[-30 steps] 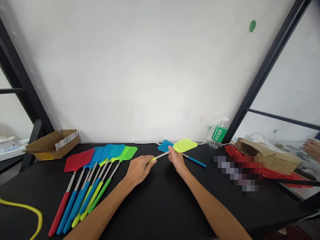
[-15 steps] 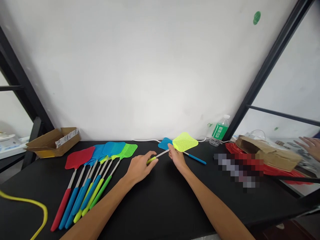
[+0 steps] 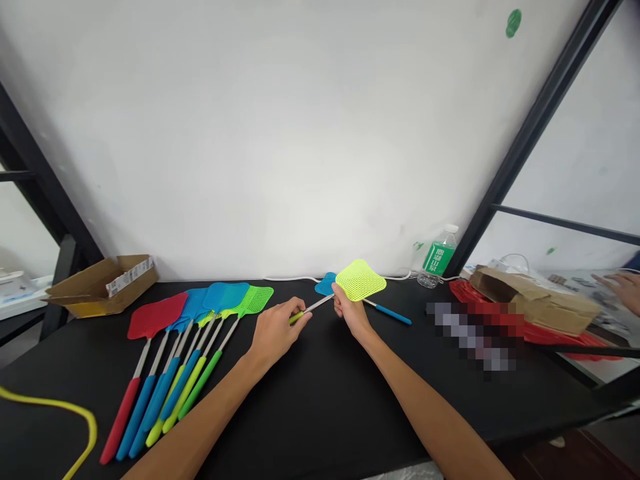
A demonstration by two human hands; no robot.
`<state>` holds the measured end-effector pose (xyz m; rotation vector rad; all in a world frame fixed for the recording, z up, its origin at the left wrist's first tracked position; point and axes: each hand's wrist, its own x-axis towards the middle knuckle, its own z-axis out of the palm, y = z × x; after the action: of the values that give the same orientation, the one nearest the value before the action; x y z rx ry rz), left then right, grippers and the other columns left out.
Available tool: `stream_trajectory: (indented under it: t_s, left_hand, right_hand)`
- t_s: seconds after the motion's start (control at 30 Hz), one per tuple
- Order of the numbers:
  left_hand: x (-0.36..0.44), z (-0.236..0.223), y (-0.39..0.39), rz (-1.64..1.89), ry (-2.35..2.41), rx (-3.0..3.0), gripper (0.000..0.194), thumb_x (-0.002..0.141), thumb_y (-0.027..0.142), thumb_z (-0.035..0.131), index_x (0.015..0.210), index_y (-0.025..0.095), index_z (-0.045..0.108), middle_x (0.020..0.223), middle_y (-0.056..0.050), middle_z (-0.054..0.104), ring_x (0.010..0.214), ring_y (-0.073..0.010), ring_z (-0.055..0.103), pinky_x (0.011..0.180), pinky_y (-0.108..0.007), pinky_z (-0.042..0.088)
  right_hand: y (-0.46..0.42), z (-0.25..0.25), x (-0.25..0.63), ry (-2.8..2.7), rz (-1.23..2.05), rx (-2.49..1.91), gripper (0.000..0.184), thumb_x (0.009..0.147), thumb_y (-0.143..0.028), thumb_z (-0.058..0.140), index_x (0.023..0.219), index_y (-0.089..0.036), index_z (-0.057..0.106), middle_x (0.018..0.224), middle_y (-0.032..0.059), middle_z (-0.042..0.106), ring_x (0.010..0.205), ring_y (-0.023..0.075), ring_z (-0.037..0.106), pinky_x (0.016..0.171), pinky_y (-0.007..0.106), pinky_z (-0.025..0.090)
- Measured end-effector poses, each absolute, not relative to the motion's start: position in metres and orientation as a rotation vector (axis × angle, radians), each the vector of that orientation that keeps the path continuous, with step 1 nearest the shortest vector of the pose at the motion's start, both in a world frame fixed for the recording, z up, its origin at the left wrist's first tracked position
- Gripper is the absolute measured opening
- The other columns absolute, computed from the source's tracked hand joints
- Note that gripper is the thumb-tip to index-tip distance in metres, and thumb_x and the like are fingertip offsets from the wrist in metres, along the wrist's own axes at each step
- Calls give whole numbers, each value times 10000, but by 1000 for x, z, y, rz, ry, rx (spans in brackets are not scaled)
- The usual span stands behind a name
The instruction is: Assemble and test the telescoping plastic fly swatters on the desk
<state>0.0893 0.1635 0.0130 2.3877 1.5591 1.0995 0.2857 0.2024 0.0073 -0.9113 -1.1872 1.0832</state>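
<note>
A yellow-green fly swatter is held between my two hands above the black table. My left hand is closed round its handle, which is mostly hidden by the fingers. Near the head, my right hand pinches the metal shaft. Behind it lies a blue fly swatter, its head partly covered by the yellow-green one and by my right hand. To the left, several fly swatters lie side by side, among them a red one, blue ones and a green one, handles toward me.
An open cardboard box stands at the back left. At the back right are a water bottle, a red plastic bag and a brown package. A yellow cord curves at lower left. Another person's hand shows at far right.
The yellow-green fly swatter's head has shifted slightly left and up, with its shaft a little shorter between my hands. My left hand's fingers have closed further round the handle.
</note>
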Motion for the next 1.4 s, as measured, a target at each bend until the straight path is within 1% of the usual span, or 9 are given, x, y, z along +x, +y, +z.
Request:
stream_trajectory:
  t_s: [0.2, 0.4, 0.67, 0.8, 0.9, 1.03, 1.13, 1.2, 1.4]
  left_hand:
    - [87, 15, 164, 987, 1529, 2405, 221, 969, 441, 518, 956, 249, 628, 761, 18, 681, 744, -185, 639, 650, -273, 378]
    - [86, 15, 165, 904, 1500, 2479, 319, 1022, 410, 402, 1025, 233, 668, 907, -38, 731, 851, -221, 659, 716, -306, 386]
    - [85, 18, 167, 841, 1268, 2381, 419, 1036, 410, 300, 836, 210, 610, 674, -8, 608, 640, -181, 557, 667, -290, 352]
    - [81, 16, 174, 777, 961, 2005, 493, 993, 564, 338, 765, 187, 559, 541, 34, 441, 521, -138, 413, 592, -268, 344]
    - [77, 18, 177, 689, 820, 1726, 500, 953, 612, 408, 768, 174, 564, 496, 51, 408, 489, -120, 363, 568, -263, 334]
    - [75, 20, 174, 691, 827, 1707, 495, 972, 595, 411, 868, 157, 616, 476, 32, 494, 484, -122, 400, 567, -262, 313]
    - [79, 16, 173, 756, 846, 1732, 423, 900, 593, 582, 997, 182, 568, 520, 53, 537, 499, -121, 452, 554, -238, 318]
    - [81, 12, 174, 810, 847, 1713, 413, 873, 590, 621, 955, 191, 549, 560, 49, 552, 521, -122, 485, 551, -232, 349]
    - [82, 13, 177, 829, 876, 1815, 392, 924, 519, 567, 792, 157, 640, 671, -29, 653, 637, -148, 555, 637, -260, 434]
  right_hand:
    - [205, 5, 285, -1295, 1006, -921, 403, 868, -455, 613, 615, -227, 397, 554, -59, 344, 475, 99, 307, 468, 270, 262]
    - [200, 12, 286, -1375, 928, -978, 412, 875, -452, 586, 586, -229, 394, 524, -46, 377, 479, 111, 342, 481, 272, 291]
    - [207, 3, 290, -1426, 913, -964, 433, 876, -479, 591, 565, -216, 443, 504, -44, 397, 470, 107, 369, 483, 266, 304]
    - [206, 2, 290, -1431, 963, -951, 447, 861, -533, 603, 579, -209, 478, 526, -38, 427, 477, 107, 383, 476, 262, 312]
    - [205, 3, 290, -1450, 1000, -930, 469, 861, -575, 598, 593, -204, 496, 545, -30, 448, 491, 111, 407, 478, 260, 327]
    - [206, 2, 289, -1425, 1014, -938, 478, 862, -605, 594, 621, -200, 510, 565, -25, 465, 496, 110, 413, 478, 257, 336]
    - [207, 0, 289, -1414, 993, -948, 475, 853, -610, 602, 625, -204, 506, 567, -26, 469, 494, 111, 409, 476, 259, 339]
    - [207, 1, 289, -1418, 977, -950, 480, 854, -611, 598, 617, -206, 499, 559, -29, 465, 490, 111, 408, 478, 261, 341]
    - [204, 5, 291, -1489, 948, -921, 478, 889, -580, 562, 601, -207, 482, 541, -37, 436, 487, 107, 400, 490, 259, 336]
